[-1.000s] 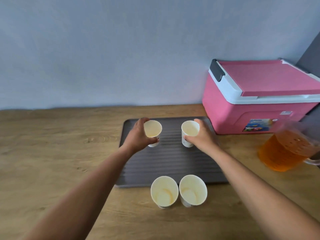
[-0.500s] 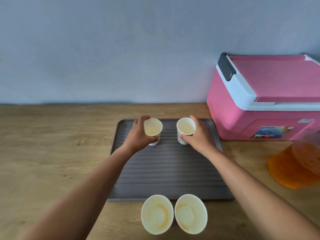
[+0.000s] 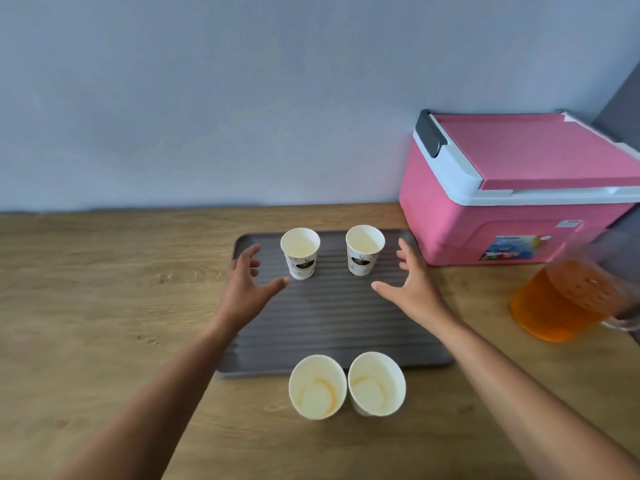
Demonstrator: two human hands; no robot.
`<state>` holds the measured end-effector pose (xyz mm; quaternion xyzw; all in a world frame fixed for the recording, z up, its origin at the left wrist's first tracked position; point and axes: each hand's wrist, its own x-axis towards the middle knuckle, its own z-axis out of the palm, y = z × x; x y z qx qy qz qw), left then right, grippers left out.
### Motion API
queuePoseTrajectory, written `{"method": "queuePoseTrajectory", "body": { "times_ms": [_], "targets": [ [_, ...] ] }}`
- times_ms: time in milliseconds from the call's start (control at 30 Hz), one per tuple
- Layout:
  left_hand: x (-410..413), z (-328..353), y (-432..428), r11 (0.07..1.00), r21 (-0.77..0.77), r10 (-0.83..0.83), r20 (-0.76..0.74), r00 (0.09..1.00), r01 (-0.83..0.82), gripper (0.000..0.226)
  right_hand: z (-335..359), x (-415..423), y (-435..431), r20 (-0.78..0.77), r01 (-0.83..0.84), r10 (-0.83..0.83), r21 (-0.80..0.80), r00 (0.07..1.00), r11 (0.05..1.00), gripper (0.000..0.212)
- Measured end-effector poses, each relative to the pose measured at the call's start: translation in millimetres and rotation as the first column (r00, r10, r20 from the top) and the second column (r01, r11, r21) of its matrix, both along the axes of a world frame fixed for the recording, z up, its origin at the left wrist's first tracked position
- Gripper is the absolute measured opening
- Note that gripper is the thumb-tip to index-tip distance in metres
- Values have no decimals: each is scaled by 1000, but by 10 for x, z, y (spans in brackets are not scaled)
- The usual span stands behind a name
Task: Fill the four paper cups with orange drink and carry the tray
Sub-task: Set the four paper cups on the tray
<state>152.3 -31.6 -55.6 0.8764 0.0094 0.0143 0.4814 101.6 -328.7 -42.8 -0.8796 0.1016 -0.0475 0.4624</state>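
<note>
Two paper cups stand upright at the far end of the grey ribbed tray (image 3: 329, 323): the left cup (image 3: 300, 252) and the right cup (image 3: 364, 249). Both look hollow, with no drink showing. Two more paper cups, one (image 3: 317, 386) beside the other (image 3: 376, 383), sit on the wooden table just in front of the tray, with orange stains inside. My left hand (image 3: 247, 289) hovers open just left of the far left cup. My right hand (image 3: 414, 284) hovers open right of the far right cup. A clear pitcher of orange drink (image 3: 568, 299) stands at the right.
A pink cooler box (image 3: 512, 202) with a white rim and dark latch sits behind the pitcher, close to the tray's far right corner. A pale wall runs along the back of the wooden table (image 3: 104, 306).
Both hands have let go of the two far cups and drawn back toward me, fingers spread. The cups now stand free on the tray.
</note>
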Motion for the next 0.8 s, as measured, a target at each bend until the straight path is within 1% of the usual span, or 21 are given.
{"method": "queuePoseTrajectory", "body": {
  "times_ms": [67,133,167,233,300,367,433,500,633,700,800],
  "targets": [
    [-167,10,62,996,-69,-53,-19,998,52,69,1,-202,-18,-10,-35,36,94,999,995,89],
    [-428,66,92,981,-150,-136,-52,989,127,62,37,-446,16,-33,-68,75,185,997,980,79],
    [-511,93,72,971,-182,-167,-62,984,154,61,59,-513,13,-47,-85,98,218,994,972,79],
    [-719,132,41,950,-233,-234,-83,969,209,60,90,-688,36,-65,-115,137,263,988,958,87],
    [-953,134,39,920,-284,-313,-115,943,271,66,83,-901,89,-76,-140,167,284,983,949,102],
    [-1126,90,32,896,-301,-380,-135,915,327,78,37,-1077,115,-89,-162,194,282,977,946,111],
    [-1275,50,13,883,-263,-436,-145,888,390,92,-17,-1234,152,-103,-194,228,266,968,944,112],
    [-1376,4,-7,868,-232,-478,-150,865,439,100,-61,-1357,189,-117,-214,248,243,962,946,117],
    [-1517,-69,-51,856,-194,-509,-154,847,480,116,-156,-1519,271,-129,-243,260,135,957,961,127],
    [-1561,-98,-81,857,-160,-511,-136,849,491,116,-194,-1564,313,-118,-232,244,107,963,967,125],
    [-1593,-143,-126,870,-128,-489,-99,867,476,104,-240,-1586,376,-87,-219,225,68,971,973,111]
  ]
}}
